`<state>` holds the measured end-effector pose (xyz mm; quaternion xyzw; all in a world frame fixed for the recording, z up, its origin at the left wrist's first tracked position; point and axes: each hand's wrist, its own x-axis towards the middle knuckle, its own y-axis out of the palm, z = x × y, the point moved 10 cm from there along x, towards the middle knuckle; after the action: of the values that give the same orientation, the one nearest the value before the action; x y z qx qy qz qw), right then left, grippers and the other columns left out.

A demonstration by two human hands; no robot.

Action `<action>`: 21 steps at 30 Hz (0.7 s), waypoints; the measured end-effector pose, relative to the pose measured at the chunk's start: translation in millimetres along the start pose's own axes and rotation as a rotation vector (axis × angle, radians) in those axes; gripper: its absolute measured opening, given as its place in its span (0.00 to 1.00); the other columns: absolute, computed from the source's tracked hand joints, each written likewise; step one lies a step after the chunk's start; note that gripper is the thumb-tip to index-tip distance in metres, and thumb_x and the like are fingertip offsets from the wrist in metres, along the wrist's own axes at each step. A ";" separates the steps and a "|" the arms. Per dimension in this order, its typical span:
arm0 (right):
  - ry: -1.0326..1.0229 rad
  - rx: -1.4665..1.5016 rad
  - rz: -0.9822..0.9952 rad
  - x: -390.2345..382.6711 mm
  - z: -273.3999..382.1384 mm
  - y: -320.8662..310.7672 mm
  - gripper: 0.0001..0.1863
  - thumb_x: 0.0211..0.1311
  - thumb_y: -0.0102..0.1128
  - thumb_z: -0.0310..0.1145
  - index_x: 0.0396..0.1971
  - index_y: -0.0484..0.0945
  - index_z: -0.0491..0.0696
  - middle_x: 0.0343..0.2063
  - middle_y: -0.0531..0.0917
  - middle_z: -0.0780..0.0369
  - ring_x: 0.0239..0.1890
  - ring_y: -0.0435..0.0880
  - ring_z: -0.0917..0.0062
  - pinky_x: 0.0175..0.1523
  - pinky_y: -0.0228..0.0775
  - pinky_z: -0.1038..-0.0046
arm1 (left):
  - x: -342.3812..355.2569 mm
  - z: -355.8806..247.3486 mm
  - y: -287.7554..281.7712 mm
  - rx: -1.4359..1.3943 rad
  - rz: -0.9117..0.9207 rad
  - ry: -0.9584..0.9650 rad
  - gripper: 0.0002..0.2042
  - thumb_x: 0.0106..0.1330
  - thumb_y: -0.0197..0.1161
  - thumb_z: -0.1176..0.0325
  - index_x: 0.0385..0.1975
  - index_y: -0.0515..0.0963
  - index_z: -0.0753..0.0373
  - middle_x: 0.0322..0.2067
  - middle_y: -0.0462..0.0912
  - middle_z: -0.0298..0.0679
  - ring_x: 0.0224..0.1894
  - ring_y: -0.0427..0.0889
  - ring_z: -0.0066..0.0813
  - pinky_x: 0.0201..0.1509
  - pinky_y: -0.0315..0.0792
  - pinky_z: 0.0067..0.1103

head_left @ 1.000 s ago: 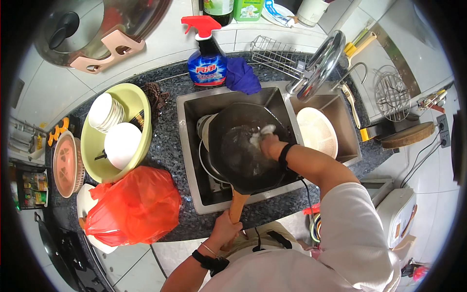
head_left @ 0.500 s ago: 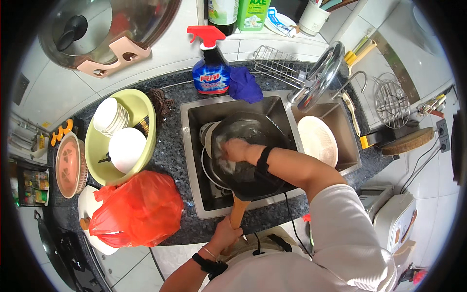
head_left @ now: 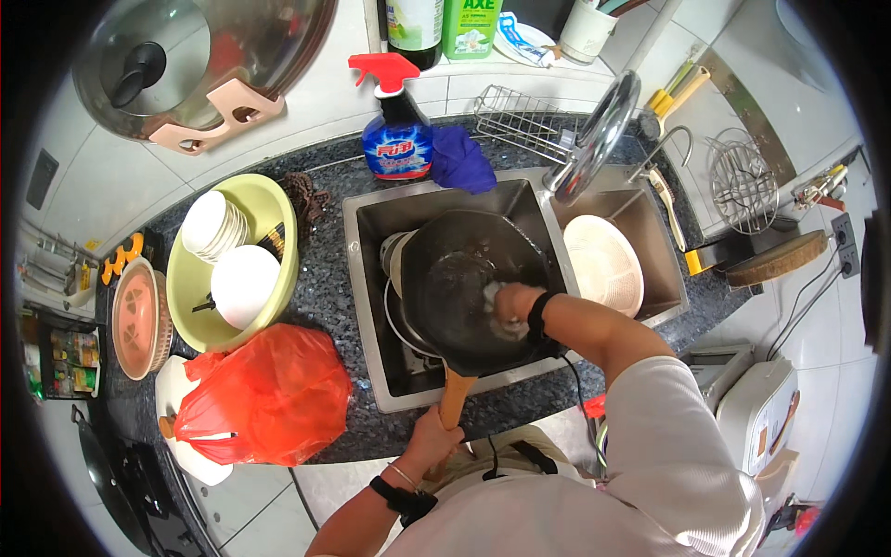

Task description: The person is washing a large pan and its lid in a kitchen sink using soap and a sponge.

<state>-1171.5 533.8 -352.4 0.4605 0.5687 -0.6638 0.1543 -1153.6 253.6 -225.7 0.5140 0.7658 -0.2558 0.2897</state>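
"What's being worked on?"

"The pan. It sits in the left basin of the sink, over other ware, with its handle reaching across the sink's near rim."

"And the step?"

"Scrubbing the inside, I'd judge. The right hand is down in the pan, toward its right side, on a wet-looking, dark surface."

"How is that hand set?"

"Fingers curled in over a pale wad, which pokes out past them against the pan. Cloth or sponge, I can't tell, and the fingertips are hidden, so I can't say how hard they squeeze."

"The left hand?"

"Wrapped around the handle, just in front of the sink, with no gap that I can see between palm and wood."

"What does the next move call for?"

"My guess: a firm left grasp so the pan doesn't swivel on what's under it, while the wad sweeps the rest of the inside. Rinsing would come after; the faucet stands at the back of the sink."

"Anything close by?"

"A strainer in the sink's right basin, and a spray bottle behind the sink."
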 end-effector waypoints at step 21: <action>-0.492 2.138 0.371 -118.8 24.7 -46.0 0.25 0.57 0.53 0.55 0.42 0.74 0.49 0.37 0.80 0.59 0.39 0.80 0.69 0.45 0.73 0.58 | -26.6 -12.9 -53.4 0.240 -0.141 0.040 0.17 0.49 0.62 0.72 0.39 0.70 0.68 0.20 0.76 0.39 0.16 0.77 0.25 0.19 0.73 0.20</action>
<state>-1153.1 487.8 -232.4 0.2903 -0.4197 -0.8520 -0.1166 -1197.8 227.4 -192.9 0.4947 0.7695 -0.3552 0.1921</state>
